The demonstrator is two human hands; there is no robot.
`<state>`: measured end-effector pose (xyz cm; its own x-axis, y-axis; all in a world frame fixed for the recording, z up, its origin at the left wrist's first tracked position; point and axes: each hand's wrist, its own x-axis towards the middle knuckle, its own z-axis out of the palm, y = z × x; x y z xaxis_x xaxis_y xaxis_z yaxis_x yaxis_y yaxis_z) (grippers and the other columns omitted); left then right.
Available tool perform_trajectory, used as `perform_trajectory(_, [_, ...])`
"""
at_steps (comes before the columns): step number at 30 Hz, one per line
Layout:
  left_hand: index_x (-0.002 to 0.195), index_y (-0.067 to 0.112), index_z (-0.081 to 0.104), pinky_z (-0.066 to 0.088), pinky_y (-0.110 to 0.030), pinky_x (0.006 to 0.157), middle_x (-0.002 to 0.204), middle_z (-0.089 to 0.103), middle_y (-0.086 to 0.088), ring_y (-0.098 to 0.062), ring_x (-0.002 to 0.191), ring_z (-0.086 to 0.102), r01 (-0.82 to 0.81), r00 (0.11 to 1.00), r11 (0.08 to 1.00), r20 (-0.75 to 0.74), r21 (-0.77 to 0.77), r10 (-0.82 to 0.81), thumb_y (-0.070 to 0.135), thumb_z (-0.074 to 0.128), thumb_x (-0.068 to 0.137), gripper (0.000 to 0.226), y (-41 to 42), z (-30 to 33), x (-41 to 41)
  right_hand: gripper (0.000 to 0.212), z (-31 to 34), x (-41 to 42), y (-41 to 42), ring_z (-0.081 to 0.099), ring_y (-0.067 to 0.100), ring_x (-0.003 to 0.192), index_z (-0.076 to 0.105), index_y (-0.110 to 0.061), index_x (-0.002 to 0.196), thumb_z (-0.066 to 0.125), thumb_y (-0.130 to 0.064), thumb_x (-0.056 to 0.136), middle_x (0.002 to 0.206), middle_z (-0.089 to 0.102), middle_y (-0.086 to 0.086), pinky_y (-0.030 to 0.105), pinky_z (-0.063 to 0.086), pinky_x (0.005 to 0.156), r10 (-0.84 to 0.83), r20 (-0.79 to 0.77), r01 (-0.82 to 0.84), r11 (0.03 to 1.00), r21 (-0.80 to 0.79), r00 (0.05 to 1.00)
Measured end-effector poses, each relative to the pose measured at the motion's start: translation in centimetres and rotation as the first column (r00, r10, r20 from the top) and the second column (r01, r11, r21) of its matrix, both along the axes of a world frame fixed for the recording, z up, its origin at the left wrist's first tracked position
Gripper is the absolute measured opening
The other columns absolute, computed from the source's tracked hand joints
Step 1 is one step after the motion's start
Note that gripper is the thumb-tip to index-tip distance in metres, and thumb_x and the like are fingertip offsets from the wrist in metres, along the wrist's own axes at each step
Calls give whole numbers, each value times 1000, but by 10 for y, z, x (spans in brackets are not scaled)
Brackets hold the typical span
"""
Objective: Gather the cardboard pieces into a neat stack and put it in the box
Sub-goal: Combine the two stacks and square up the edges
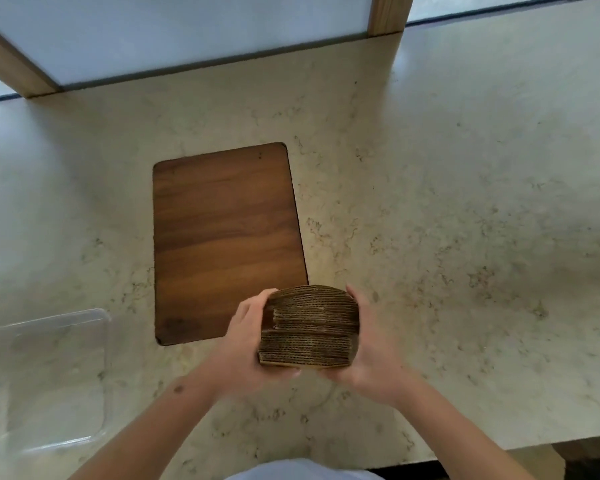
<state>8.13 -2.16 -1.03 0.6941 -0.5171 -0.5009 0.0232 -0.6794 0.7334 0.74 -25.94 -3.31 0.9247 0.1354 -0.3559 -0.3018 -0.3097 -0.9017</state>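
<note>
A thick stack of brown corrugated cardboard pieces (310, 329) is held between both hands, just off the near right corner of the wooden board. Its layered edges face me, and a few pieces on the left side sit slightly out of line. My left hand (246, 336) grips the stack's left side, with fingers curled under its bottom. My right hand (369, 344) grips the right side, its thumb along the upper edge. A clear plastic box (102, 344) stands on the counter at the lower left, apart from both hands.
A dark wooden board (222, 237) lies flat on the pale marbled counter (465, 220). Frosted window panes with wooden posts (388, 15) run along the back. The counter's front edge (520, 441) drops off at the lower right.
</note>
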Motion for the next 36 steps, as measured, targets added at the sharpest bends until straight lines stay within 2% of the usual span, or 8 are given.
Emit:
perform_trajectory(3, [146, 69, 0, 27, -39, 123, 152, 10, 50, 8, 149, 15, -41, 992, 999, 119, -36, 45, 65, 87, 64, 119, 18, -3, -28, 122, 6, -8, 13, 42, 0, 141, 3, -32, 163, 86, -55, 76, 154, 40, -20, 22, 40, 114, 85, 97, -75, 992, -106, 992])
perform_trajectory(7, [159, 52, 0, 22, -53, 123, 166, 6, 36, -4, 158, 6, -107, 965, 994, 241, -7, 105, 81, 80, 62, 128, 49, -26, -60, 120, -5, -20, 29, 34, 1, 146, 0, -34, 163, 80, -57, 77, 163, 25, -22, 34, 36, 120, 220, 159, -184, 959, -214, 962])
perform_trajectory(10, [161, 44, -12, 17, -58, 125, 170, 3, 29, -9, 160, -3, -33, 950, 997, 313, 76, 7, 89, 69, 63, 135, 54, -42, -60, 125, -16, -15, 24, 23, -9, 149, -10, -36, 162, 72, -72, 74, 164, 26, -20, 38, 12, 129, 310, 155, -243, 907, -344, 938])
perform_trajectory(15, [166, 20, 6, -1, -38, 126, 169, -7, 32, -12, 161, -8, -52, 934, 990, 357, 133, 1, 88, 67, 67, 136, 49, -58, -69, 137, -39, -19, 23, 10, -6, 154, -1, -11, 165, 74, -75, 69, 166, 14, -23, 41, -4, 128, 358, 182, -221, 827, -516, 916])
perform_trajectory(17, [166, 15, 9, -6, -33, 127, 173, 9, 14, -17, 162, -4, -77, 916, 987, 401, 144, 13, 89, 62, 70, 132, 47, -61, -73, 136, -43, -21, 30, 10, -3, 155, -3, -14, 165, 70, -75, 69, 165, 23, -18, 41, -7, 127, 358, 193, -214, 826, -522, 913])
perform_trajectory(21, [162, 7, 16, 9, -54, 127, 168, 27, -12, -33, 160, 9, -102, 904, 985, 427, 140, 33, 80, 66, 71, 127, 40, -59, -76, 125, -39, -19, 35, 17, 12, 157, 5, -15, 164, 70, -68, 71, 165, 32, -4, 47, -5, 127, 364, 168, -229, 819, -526, 916])
perform_trajectory(31, [163, 28, -18, -16, -45, 127, 176, -2, -3, -22, 160, -18, 34, 902, 977, 415, 211, -121, 91, 62, 70, 137, 47, -53, -66, 131, -30, -25, 30, -9, 9, 158, 0, -13, 163, 62, -83, 73, 170, 22, 1, 52, -15, 125, 369, 128, -244, 799, -549, 921])
perform_trajectory(36, [166, 17, -2, -16, -41, 127, 172, 7, 9, -17, 160, -15, -14, 906, 985, 418, 172, -60, 94, 60, 67, 141, 49, -59, -65, 137, -33, -21, 29, -8, 11, 159, -4, -17, 164, 66, -85, 68, 170, 18, -3, 48, -17, 124, 347, 133, -223, 806, -548, 928])
